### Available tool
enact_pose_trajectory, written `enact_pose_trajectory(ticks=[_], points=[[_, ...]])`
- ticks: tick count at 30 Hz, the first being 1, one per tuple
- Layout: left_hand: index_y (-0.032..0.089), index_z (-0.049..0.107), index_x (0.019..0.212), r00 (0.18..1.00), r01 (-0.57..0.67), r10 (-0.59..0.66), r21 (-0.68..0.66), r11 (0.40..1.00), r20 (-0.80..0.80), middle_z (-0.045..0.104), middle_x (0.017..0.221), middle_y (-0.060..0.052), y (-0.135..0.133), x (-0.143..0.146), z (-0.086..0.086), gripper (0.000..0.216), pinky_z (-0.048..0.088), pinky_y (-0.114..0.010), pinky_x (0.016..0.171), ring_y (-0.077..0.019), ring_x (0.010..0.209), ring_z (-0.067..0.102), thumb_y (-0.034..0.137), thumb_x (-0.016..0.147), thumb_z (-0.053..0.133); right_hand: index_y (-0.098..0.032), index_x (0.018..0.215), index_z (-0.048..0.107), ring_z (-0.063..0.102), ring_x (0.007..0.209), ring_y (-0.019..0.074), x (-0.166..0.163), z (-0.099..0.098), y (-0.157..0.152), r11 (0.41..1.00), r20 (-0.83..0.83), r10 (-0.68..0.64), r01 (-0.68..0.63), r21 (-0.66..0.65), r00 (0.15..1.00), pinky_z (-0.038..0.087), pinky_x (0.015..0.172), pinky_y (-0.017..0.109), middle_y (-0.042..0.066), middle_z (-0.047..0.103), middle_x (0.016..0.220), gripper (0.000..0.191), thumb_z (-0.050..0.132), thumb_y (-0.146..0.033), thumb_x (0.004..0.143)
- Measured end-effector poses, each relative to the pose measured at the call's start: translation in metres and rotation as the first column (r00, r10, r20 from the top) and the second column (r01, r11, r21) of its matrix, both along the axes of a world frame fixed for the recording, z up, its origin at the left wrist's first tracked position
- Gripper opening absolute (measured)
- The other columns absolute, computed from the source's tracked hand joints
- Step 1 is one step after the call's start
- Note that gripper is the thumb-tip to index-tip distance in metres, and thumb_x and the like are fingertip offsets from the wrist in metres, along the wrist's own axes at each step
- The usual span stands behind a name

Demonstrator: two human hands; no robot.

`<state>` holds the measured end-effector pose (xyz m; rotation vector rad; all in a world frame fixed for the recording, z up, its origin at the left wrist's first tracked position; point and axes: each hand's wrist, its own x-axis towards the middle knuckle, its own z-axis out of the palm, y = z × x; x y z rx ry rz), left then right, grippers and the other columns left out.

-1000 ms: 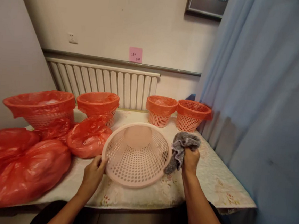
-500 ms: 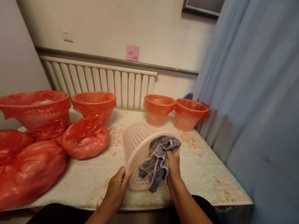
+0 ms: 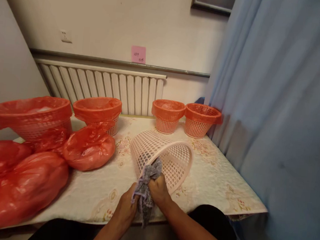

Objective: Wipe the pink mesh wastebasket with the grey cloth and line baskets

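Observation:
A pale pink perforated plastic basket (image 3: 149,148) lies on its side on the table, its mouth turned toward me and to the right. My right hand (image 3: 159,189) is closed around a grey cloth with lilac edging (image 3: 145,197), pressing it over the lower left part of the rim. Just left of the cloth, my left hand (image 3: 126,206) is closed at the same rim, its fingertips partly hidden by the cloth. The cloth's loose end hangs down between both hands.
Behind stand baskets lined with red bags: two at back right (image 3: 168,115) (image 3: 200,120), two at left (image 3: 97,111) (image 3: 31,118). Filled red plastic bags (image 3: 33,187) lie at front left. A floral cloth covers the table (image 3: 213,180). A blue curtain (image 3: 262,106) hangs at right.
My right hand has moved the cloth left and down, from the right side of the basket's mouth to the rim beside my left hand. My left hand still grips the rim.

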<state>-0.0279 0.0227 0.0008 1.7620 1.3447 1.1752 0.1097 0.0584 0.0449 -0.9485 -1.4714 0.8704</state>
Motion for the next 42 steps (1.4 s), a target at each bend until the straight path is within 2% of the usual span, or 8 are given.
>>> enact_pose_trajectory(ticks=[5,11,15,20,29,34,36,42], points=[[0.022,0.059,0.088,0.998,-0.053,0.054,0.023,0.998,-0.018,0.069,0.077,-0.002,-0.003,-0.006,-0.006,0.02,0.05,-0.031,0.069,-0.0215,0.072,0.064,0.031,0.088,0.042,-0.018,0.101,0.062,0.061,0.09,0.0208,-0.007,-0.034,-0.001,0.986,0.333,0.071,-0.116,0.118,0.94,0.05,0.085,0.032,0.006,0.068,0.101,0.047,0.045,-0.007,0.059],[0.023,0.053,0.077,0.989,-0.139,0.139,-0.004,0.99,-0.044,0.06,0.069,0.001,-0.01,-0.01,-0.012,0.025,0.045,-0.029,0.065,-0.0193,0.067,0.057,0.04,0.092,0.04,-0.016,0.108,0.062,0.058,0.096,0.0217,0.002,-0.072,0.012,0.972,0.871,-0.016,-0.198,0.13,0.491,0.046,0.085,0.031,0.01,0.066,0.111,0.033,0.05,-0.007,0.079],[0.023,0.053,0.076,0.986,-0.165,0.165,0.0,0.986,-0.025,0.059,0.069,0.0,-0.01,-0.014,-0.016,0.028,0.044,-0.028,0.064,-0.0186,0.066,0.054,0.043,0.09,0.04,-0.014,0.094,0.066,0.056,0.095,0.0233,0.024,-0.08,0.032,0.984,0.913,-0.032,-0.149,0.101,0.408,0.042,0.085,0.035,0.013,0.067,0.103,0.021,0.047,-0.01,0.087],[0.023,0.052,0.074,0.986,-0.164,0.164,-0.016,0.986,-0.022,0.059,0.069,0.0,-0.009,-0.018,-0.018,0.029,0.043,-0.027,0.062,-0.018,0.066,0.054,0.043,0.091,0.039,-0.013,0.089,0.066,0.054,0.1,0.0248,0.039,-0.08,0.047,0.995,0.896,-0.073,-0.035,0.099,0.439,0.038,0.089,0.039,0.016,0.066,0.102,0.027,0.04,-0.006,0.088],[0.023,0.049,0.07,0.977,-0.209,0.209,-0.007,0.978,-0.035,0.055,0.067,0.001,-0.013,-0.009,-0.017,0.028,0.041,-0.028,0.064,-0.0181,0.066,0.051,0.041,0.089,0.04,-0.018,0.097,0.063,0.061,0.077,0.0129,-0.005,-0.063,0.018,0.979,0.659,0.106,-0.195,0.062,0.745,0.044,0.072,0.021,-0.003,0.069,0.086,0.035,0.044,0.001,0.076],[0.023,0.048,0.07,0.975,-0.222,0.222,-0.004,0.975,-0.028,0.053,0.067,0.001,-0.015,-0.004,-0.018,0.029,0.041,-0.028,0.064,-0.0182,0.066,0.051,0.042,0.089,0.037,-0.016,0.113,0.057,0.058,0.096,0.0187,-0.013,-0.066,-0.001,0.977,0.521,0.044,-0.146,0.156,0.853,0.045,0.087,0.029,0.005,0.065,0.108,0.043,0.047,-0.003,0.074],[0.023,0.049,0.07,0.973,-0.229,0.229,-0.004,0.973,-0.032,0.051,0.064,0.002,-0.015,-0.003,-0.018,0.028,0.04,-0.028,0.063,-0.0179,0.064,0.05,0.041,0.088,0.038,-0.016,0.117,0.055,0.055,0.103,0.0203,-0.009,-0.071,-0.003,0.966,0.594,0.027,-0.174,0.191,0.804,0.042,0.092,0.031,0.007,0.063,0.113,0.046,0.048,-0.003,0.074],[0.023,0.044,0.065,0.976,-0.212,0.212,0.013,0.977,-0.044,0.044,0.06,0.005,-0.005,-0.009,-0.004,0.03,0.036,-0.027,0.06,-0.016,0.06,0.045,0.044,0.087,0.041,-0.017,0.094,0.062,0.054,0.092,0.0234,0.019,-0.085,0.014,0.977,0.89,-0.076,-0.144,0.156,0.449,0.041,0.082,0.034,0.01,0.064,0.101,0.021,0.044,-0.009,0.088]])
